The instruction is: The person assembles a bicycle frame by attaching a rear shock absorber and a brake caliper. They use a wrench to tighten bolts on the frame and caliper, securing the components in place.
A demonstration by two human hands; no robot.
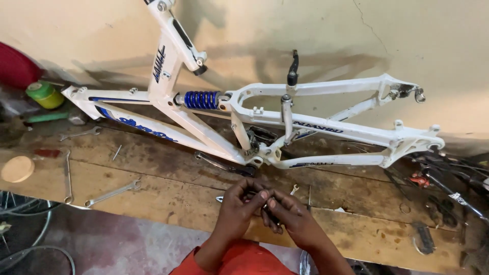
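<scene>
My left hand (243, 202) and my right hand (288, 213) meet low in the middle of the view, fingers closed together around a small dark part (266, 207) that is mostly hidden. They hover over a worn wooden bench (168, 188). Just beyond them a white bicycle frame (310, 127) with blue markings and a blue coil shock (201, 99) lies on the bench against the wall. A crank arm and pedal (257, 137) sit at its bottom bracket.
Several spanners (113, 193) lie on the left of the bench, with a round wooden disc (17, 168) and a green tape roll (45, 94) farther left. Dark cables and tools (443, 188) crowd the right end. Wheel rims (25, 229) show at lower left.
</scene>
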